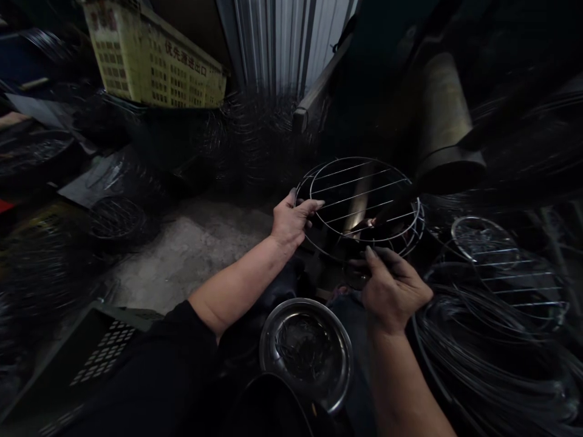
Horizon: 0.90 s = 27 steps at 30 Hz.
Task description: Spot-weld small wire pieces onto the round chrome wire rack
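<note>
Now the left hand grips the left rim of a round wire rack, thin shiny rods w/ parallel bars across the top ring, thumb over the rim and fingers curled under. The right hand sits just below the rack's near edge, fingers loosely curled w/ tips pinching at the wire there. Below both hands sits a dull steel bowl, round, holding dark wire bits; to the right lie coiled wire loops & another rack.
</note>
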Each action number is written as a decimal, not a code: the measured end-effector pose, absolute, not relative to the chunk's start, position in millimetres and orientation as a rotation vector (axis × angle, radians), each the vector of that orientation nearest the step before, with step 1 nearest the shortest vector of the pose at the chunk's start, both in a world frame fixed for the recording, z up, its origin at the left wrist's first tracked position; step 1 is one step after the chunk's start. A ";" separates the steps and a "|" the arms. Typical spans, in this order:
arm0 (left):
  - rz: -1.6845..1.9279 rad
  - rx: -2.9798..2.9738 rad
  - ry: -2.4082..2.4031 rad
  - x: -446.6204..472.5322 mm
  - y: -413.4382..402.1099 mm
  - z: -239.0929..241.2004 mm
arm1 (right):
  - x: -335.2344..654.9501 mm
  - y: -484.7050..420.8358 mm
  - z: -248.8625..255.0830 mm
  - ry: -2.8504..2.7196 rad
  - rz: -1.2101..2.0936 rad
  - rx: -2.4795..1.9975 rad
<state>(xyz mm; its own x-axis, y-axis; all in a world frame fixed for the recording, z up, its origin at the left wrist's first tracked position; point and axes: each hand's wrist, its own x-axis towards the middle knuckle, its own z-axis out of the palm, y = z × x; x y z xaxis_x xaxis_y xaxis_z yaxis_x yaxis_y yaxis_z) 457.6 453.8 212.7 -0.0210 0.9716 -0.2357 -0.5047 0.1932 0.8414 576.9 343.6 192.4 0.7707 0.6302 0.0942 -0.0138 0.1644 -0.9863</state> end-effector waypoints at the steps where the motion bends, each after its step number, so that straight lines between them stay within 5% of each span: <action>1: 1.303 0.624 0.978 458.1 455.6 212.3 | 577.0 344.8 191.5 -0.565 0.486 -1.342; 27: 1.180 0.665 1.146 469.8 478.6 213.3 | 591.3 368.7 194.3 -0.688 0.498 -1.300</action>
